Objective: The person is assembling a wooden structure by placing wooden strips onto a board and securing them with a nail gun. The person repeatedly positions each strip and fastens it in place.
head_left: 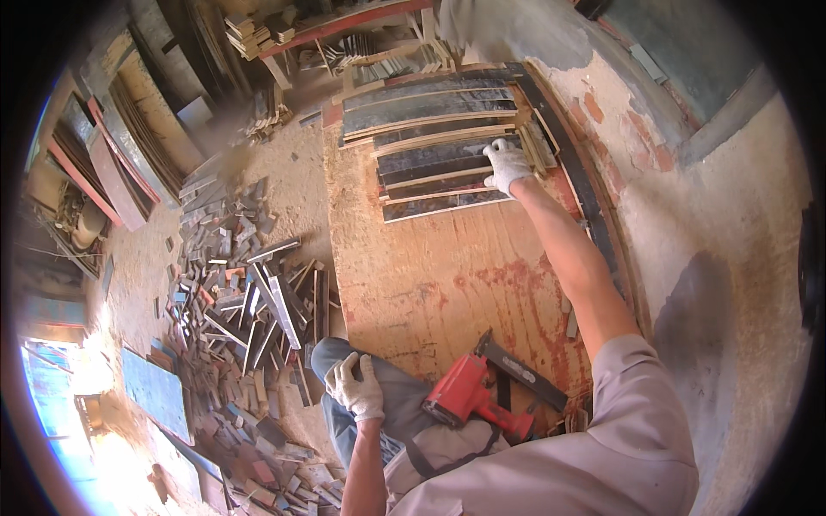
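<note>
My right hand [506,166], in a pale work glove, reaches out to the right end of a dark-faced wooden strip [439,161]. Its thumb and bent fingers straddle the strip. This strip lies among several long, dark-faced strips with pale edges, stacked side by side on a big plywood board [413,267]. My left hand [354,389], gloved too, rests by my bent knee with loosely curled fingers apart and nothing in them. Between my body and the board, a red nail gun [460,389] with a dark magazine lies beside my leg.
Wood offcuts [267,310] are heaped on the floor to the left. A plastered wall [714,215] runs close on the right. Panels [129,112] lean at the far left, and a red-edged rack [344,30] with wood pieces stands at the back.
</note>
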Demonstrator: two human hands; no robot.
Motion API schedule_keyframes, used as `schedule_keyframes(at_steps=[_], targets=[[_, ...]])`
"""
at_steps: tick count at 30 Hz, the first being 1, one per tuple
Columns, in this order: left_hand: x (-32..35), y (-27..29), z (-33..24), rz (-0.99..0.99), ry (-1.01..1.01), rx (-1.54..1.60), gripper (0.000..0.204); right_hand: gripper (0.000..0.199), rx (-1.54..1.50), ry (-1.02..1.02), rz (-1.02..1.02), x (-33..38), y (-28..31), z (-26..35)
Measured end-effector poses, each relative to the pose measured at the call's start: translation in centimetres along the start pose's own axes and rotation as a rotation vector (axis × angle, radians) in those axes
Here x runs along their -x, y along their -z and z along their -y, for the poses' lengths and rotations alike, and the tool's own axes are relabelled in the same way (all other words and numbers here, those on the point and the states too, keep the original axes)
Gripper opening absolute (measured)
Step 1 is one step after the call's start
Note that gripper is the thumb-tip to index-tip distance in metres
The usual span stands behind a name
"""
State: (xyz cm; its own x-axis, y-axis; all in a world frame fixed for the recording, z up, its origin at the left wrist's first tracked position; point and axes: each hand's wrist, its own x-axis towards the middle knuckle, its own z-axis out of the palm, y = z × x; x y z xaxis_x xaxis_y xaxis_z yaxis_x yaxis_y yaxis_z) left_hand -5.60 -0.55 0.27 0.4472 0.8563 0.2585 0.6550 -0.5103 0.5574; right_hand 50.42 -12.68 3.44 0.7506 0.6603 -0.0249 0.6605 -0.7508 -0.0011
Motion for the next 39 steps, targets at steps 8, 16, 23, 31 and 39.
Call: schedule_keyframes(at_steps=[8,16,23,31,39], targets=[[-0.1,0.2,-0.4,-0.015,0.002,-0.019,0.021,0.095,0.126,-0.085,0.169,0.4,0.4,1.6],[-0.7,0.3,-0.7,0.005,-0.067,-0.009,0.027,0.035,0.084,0.178,-0.340,5.8,-1.2,0.4],[-3.6,-2.3,-5.0,0.070,0.152,0.255,0.061,0.031,-0.352,0.364,-0.298,21.1,-3.6,7.4],[-4.2,-8.4,-1.3,0.265,0.439,0.364,0.041,0.066,-0.457,0.001,-0.346,30.7,-5.8,7.6],[-5.5,-6.7,-3.5,0.337,0.529,0.482,0.040,0.067,-0.933,-0.555,-0.236,33.9,-7.5,6.8]])
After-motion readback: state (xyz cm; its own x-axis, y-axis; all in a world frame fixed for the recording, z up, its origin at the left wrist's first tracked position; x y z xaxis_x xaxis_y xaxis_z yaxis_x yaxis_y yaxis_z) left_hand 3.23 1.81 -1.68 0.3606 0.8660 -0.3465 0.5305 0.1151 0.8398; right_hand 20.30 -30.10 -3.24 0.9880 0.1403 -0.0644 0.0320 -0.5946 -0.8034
